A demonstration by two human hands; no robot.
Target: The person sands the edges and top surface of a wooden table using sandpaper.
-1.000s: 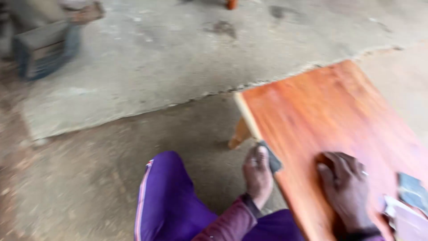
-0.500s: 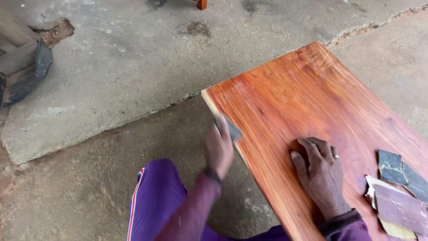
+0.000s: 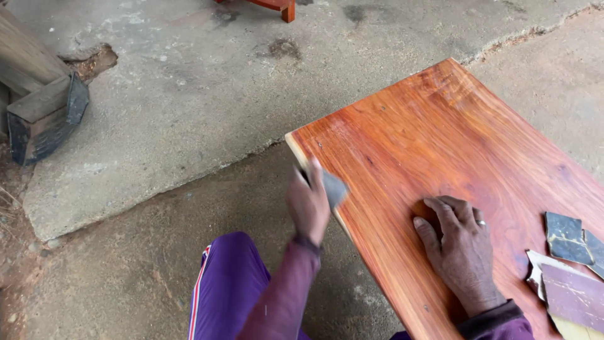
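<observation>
A reddish polished wooden board (image 3: 453, 145) lies across the right half of the view. My left hand (image 3: 308, 204) is at the board's left edge, closed around a grey piece of sandpaper (image 3: 333, 187) pressed against that edge; the hand is motion-blurred. My right hand (image 3: 456, 245) lies flat, palm down, on the board's top, fingers spread, a ring on one finger. My knee in purple trousers (image 3: 229, 283) sits below the left hand.
Several dark sandpaper scraps (image 3: 569, 238) and a purplish sheet (image 3: 576, 293) lie on the board at the right. A wooden post in a dark base (image 3: 44, 116) stands at far left. A red furniture leg (image 3: 288, 9) is at the top. Cracked concrete floor surrounds.
My left hand has slid along the board's left edge toward the far corner with the sandpaper. The right hand stays pressed on the board. The view shifted, showing more of the board.
</observation>
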